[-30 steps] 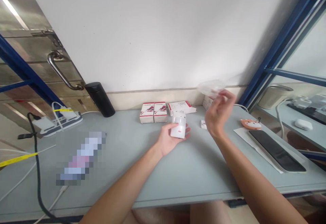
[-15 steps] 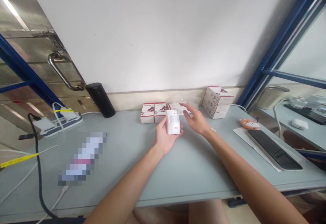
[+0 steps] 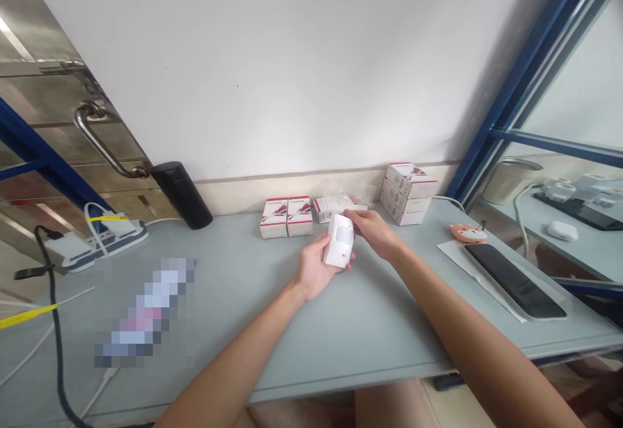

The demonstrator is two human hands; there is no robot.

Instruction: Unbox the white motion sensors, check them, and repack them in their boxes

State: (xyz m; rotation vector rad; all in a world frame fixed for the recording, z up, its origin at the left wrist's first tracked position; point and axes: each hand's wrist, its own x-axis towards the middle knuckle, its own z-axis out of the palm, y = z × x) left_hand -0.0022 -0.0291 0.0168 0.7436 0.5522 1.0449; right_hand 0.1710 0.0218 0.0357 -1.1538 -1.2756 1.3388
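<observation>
A white motion sensor (image 3: pixel 339 244) with a pale window and small red print is held above the table, tilted a little to the right. My left hand (image 3: pixel 311 267) is wrapped round its lower left side, with fingertips showing past the right edge. At the sensor's upper right corner, my right hand (image 3: pixel 376 231) has its fingers drawn together and touching the edge; the tips are partly hidden behind it. Just beyond the hands lies a white and red box (image 3: pixel 323 207) with clear plastic wrap (image 3: pixel 365 192) by it.
Two small boxes (image 3: pixel 286 216) sit left of the hands, and a stack of boxes (image 3: pixel 407 194) stands right. A black cylinder (image 3: pixel 183 196), a power strip (image 3: pixel 107 246) with cables and a pixelated object (image 3: pixel 143 311) are leftward. At right lie a phone (image 3: pixel 513 280), paper and an orange item (image 3: pixel 468 233).
My right hand has come down from its raised, spread pose and closed at the sensor's upper corner. The sensor has tilted to the right in my left hand. The view has shifted slightly.
</observation>
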